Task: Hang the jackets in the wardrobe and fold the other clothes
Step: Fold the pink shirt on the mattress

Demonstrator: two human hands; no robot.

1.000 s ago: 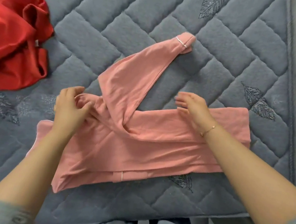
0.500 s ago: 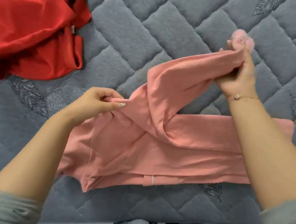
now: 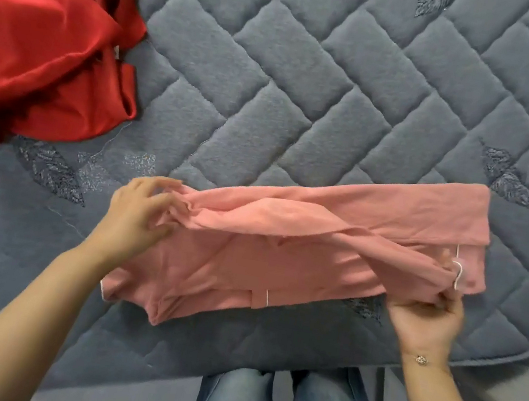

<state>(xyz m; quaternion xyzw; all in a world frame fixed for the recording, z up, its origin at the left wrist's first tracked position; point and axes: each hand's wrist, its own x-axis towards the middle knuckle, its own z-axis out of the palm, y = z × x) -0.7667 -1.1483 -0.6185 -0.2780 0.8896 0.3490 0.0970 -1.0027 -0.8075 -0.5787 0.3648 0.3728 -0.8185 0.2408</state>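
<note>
1. A crumpled red fabric garment (image 3: 45, 41) is left in a loose heap at the far left of the grey-blue quilted mattress (image 3: 276, 74), well apart from both hands; it is judged to be waiting its turn, not yet folded.
2. The left hand (image 3: 136, 214) is set at the left end of the pink soft-knit long-sleeved top (image 3: 299, 258). Its fingers (image 3: 158, 185) are curled over bunched cloth at that end, apparently pinching it, though blur leaves the exact grip uncertain. The hold is judged to anchor the shoulder end so the fold stays square.
3. The pink top is laid near the mattress's near edge, spread left to right as a long band, partly folded. One sleeve (image 3: 337, 237) is drawn across the body toward the right.
4. The right hand (image 3: 425, 314) is placed palm-up at the near right corner, fingertips (image 3: 445, 300) closed on the sleeve's cuff end, beside the white-piped edge (image 3: 456, 275). The sleeve is judged to be pulled taut for flat laying.
</note>
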